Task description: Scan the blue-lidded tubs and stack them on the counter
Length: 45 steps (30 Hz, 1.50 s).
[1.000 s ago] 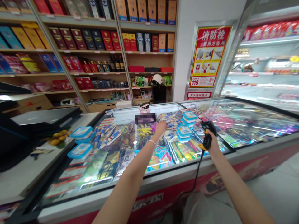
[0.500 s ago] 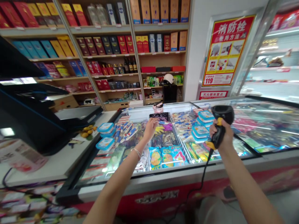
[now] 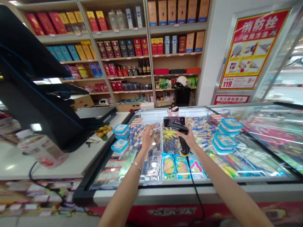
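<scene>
My right hand (image 3: 189, 138) grips a black handheld barcode scanner (image 3: 181, 134) with a yellow band, its cord running down past the freezer's front. The scanner's head points toward a small dark item (image 3: 174, 120) lying on the freezer's glass lid (image 3: 260, 138). My left hand (image 3: 148, 136) reaches out over the lid just left of that item, fingers spread, holding nothing. A small pink cup-like container (image 3: 173, 111) stands behind the item.
Blue-lidded tubs sit on the lid at left (image 3: 120, 137) and right (image 3: 226, 132). A black register screen (image 3: 33, 82) stands on the white counter (image 3: 75, 164) at left, with yellow fruit (image 3: 103, 130) beside it. Shelves of boxed goods (image 3: 132, 47) line the back wall.
My right hand has swung the scanner left and down to the dark item. My left hand has drawn slightly left of it. The view has shifted leftward.
</scene>
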Available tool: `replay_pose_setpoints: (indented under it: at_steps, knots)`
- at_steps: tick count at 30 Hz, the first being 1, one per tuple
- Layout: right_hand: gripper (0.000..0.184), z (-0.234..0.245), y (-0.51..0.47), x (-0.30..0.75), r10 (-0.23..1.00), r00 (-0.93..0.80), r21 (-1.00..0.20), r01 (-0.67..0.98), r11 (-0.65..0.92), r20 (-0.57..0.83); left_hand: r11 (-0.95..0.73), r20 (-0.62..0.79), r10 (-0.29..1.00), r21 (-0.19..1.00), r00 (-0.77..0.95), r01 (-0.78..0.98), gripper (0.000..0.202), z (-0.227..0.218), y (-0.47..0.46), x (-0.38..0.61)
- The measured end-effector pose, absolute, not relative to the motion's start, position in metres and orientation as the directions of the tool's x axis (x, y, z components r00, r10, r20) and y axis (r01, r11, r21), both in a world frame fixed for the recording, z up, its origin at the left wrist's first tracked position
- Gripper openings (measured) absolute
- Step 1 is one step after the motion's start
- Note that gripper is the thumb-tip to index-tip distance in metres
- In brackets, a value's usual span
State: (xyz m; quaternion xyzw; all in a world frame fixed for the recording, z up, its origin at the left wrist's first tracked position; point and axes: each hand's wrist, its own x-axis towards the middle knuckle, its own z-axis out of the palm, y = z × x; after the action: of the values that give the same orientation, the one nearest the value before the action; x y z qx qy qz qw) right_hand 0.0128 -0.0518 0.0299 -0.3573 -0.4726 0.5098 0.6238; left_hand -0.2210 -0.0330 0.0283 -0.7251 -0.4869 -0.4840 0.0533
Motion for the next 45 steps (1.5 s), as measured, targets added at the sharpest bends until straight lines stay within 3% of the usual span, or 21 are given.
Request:
replay_pose_setpoints:
  at_steps: [5, 12, 29, 32, 39, 45]
  knots:
    - [0.063, 0.024, -0.055, 0.019, 0.981, -0.036, -0.953, -0.245, 0.178, 0.192, -0.556, 0.801, 0.578, 0.247, 0.155, 0.794, 0.023, 0.03, -0.033, -0.222]
    - [0.055, 0.016, -0.056, 0.012, 0.98, -0.068, -0.967, -0.194, 0.168, 0.184, -0.618, 0.831, 0.536, 0.266, 0.149, 0.74, 0.023, 0.029, -0.035, -0.221]
    - [0.053, 0.007, -0.051, 0.014, 0.972, -0.023, -0.954, -0.198, 0.226, 0.235, -0.597, 0.825, 0.503, 0.116, 0.258, 0.794, 0.027, 0.025, -0.032, -0.224]
    - [0.052, 0.007, -0.051, 0.013, 0.982, -0.048, -0.951, -0.263, 0.164, 0.183, -0.485, 0.818, 0.547, 0.134, 0.18, 0.864, 0.025, 0.028, -0.034, -0.227]
    - [0.034, 0.002, -0.055, 0.004, 0.988, -0.143, -0.86, -0.509, -0.029, 0.051, 0.016, 0.749, 0.621, 0.283, -0.232, 0.959, 0.027, 0.031, -0.03, -0.259]
    - [0.037, -0.002, -0.057, 0.003, 0.974, -0.225, -0.793, -0.591, -0.149, -0.016, 0.177, 0.666, 0.693, 0.216, -0.277, 0.96, 0.032, 0.025, -0.025, -0.271]
